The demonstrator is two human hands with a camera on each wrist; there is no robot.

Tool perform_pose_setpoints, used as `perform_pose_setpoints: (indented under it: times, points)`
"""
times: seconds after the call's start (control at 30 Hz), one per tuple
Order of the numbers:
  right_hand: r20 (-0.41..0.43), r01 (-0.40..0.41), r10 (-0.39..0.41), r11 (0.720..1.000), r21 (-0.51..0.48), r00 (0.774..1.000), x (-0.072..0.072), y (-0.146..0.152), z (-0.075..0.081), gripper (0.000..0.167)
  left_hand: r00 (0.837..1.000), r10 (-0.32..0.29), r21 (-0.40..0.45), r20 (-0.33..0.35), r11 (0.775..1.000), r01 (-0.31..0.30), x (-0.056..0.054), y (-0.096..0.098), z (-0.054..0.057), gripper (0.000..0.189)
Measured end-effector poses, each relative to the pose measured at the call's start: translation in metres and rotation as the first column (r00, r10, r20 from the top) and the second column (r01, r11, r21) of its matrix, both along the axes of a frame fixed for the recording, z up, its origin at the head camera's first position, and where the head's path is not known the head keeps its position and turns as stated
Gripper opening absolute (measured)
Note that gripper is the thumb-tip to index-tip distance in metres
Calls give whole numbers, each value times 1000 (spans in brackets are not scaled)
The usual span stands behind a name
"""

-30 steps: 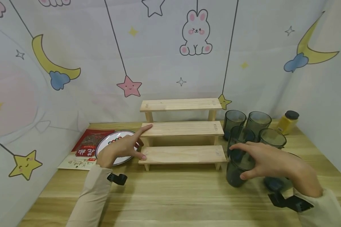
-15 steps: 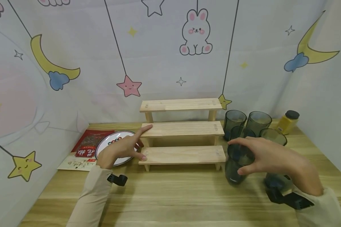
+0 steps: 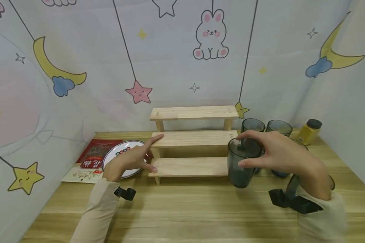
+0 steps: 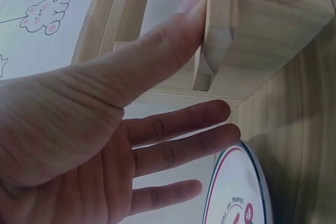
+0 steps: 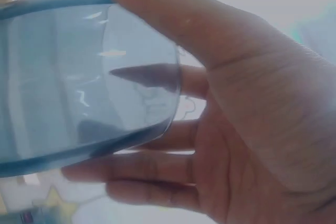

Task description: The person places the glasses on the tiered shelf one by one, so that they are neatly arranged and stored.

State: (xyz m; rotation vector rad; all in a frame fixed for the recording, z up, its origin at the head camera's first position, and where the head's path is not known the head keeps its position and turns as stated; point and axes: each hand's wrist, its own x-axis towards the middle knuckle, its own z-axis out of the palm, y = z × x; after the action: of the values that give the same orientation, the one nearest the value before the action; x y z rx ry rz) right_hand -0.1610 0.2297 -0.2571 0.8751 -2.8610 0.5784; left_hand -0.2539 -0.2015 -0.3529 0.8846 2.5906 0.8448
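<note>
My right hand (image 3: 280, 153) grips a smoky grey drinking glass (image 3: 241, 172) near its rim, thumb on one side and fingers on the other. In the right wrist view the glass (image 5: 68, 82) lies between thumb and fingers, and fingers show through its wall. In the head view it overlaps the right end of the lowest step of a three-tier wooden shelf (image 3: 188, 167). At the shelf's left end my left hand (image 3: 129, 160) touches the lowest board with the thumb and the middle board with the index finger. Its other fingers extend straight in the left wrist view.
Several more grey glasses, such as a back glass (image 3: 279, 126), stand to the right, partly hidden by my right arm. A yellow bottle (image 3: 307, 134) with a black cap is behind them. A white plate (image 3: 114, 152) and a red packet (image 3: 94, 152) lie left of the shelf.
My right hand has closed on the front glass and carried it left and upward, to the shelf's right end. The left hand stays in place on the shelf.
</note>
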Motion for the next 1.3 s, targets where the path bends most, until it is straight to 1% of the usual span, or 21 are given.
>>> perform_pose_setpoints:
  times: [0.13, 0.23, 0.33, 0.4, 0.5, 0.6, 0.67, 0.77, 0.9, 1.03, 1.17, 1.3]
  points:
    - [-114, -17, 11, 999, -51, 993, -10, -14, 4, 47, 1000, -4, 13, -6, 1000, 4, 0, -2, 3, 109]
    - [-196, -28, 7, 994, -104, 981, -16, -25, 5, 43, 1000, -8, 15, -3, 1000, 8, 0, -2, 2, 109]
    - [-277, -69, 18, 983, -173, 961, -25, -36, 3, 45, 1000, -10, 13, -3, 1000, 10, 1, -1, -2, 109]
    - [-330, -105, 29, 971, -214, 943, -34, -44, 0, 48, 1000, -13, 18, 2, 1000, 13, 1, 0, -3, 109]
    - [-366, -158, 55, 953, -258, 929, -49, -59, -1, 52, 1000, -17, 20, -7, 1000, 17, 0, 0, -5, 109]
    - [-362, -210, 95, 933, -291, 927, -66, -78, 3, 51, 1000, -17, 23, -8, 1000, 17, 1, -1, -5, 109]
    - [-351, -230, 115, 923, -308, 930, -77, -91, 9, 50, 1000, -8, 16, -9, 1000, 9, 1, -2, -4, 110]
    - [-355, -235, 111, 915, -327, 928, -92, -109, 18, 48, 1000, 10, 11, 0, 1000, -10, 1, -3, -3, 111]
    - [-383, -217, 80, 919, -330, 920, -109, -130, 30, 46, 1000, 21, -1, 3, 1000, -21, 1, -2, -2, 112]
    - [-409, -201, 59, 928, -314, 911, -125, -150, 37, 45, 1000, 31, -10, 3, 999, -31, 2, -1, -1, 112]
    - [-383, -148, 19, 938, -313, 924, -135, -166, 37, 47, 999, 46, -14, 6, 999, -46, 4, -2, 0, 112]
    - [-362, -95, -35, 937, -336, 931, -145, -178, 36, 47, 998, 57, -14, 4, 998, -57, 5, -3, 0, 112]
